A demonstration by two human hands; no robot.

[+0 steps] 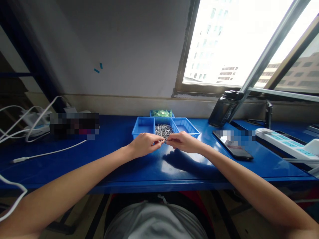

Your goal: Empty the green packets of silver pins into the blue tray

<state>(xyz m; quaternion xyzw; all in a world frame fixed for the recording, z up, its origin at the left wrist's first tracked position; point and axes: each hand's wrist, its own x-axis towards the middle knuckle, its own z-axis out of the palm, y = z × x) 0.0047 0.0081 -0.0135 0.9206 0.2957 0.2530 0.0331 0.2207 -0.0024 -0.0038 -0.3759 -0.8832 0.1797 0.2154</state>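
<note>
No legible text anywhere. Dark bottle (224, 109) at the desk (119, 166) back edge, right side: pale label print on its side, too small and blurred to read. Phone (235, 148) lying flat near the right edge: screen dark, its upper part pixelated, nothing readable. White power strip (281, 142) at the far right edge: turquoise sockets, no brand or rating that can be made out. Pixelated patch (74, 125) at the back left of the desk: content hidden. Blue trays (143, 126) at the middle back: no marking can be made out. Buildings through the window (224, 49): overexposed, no signs legible.
</note>
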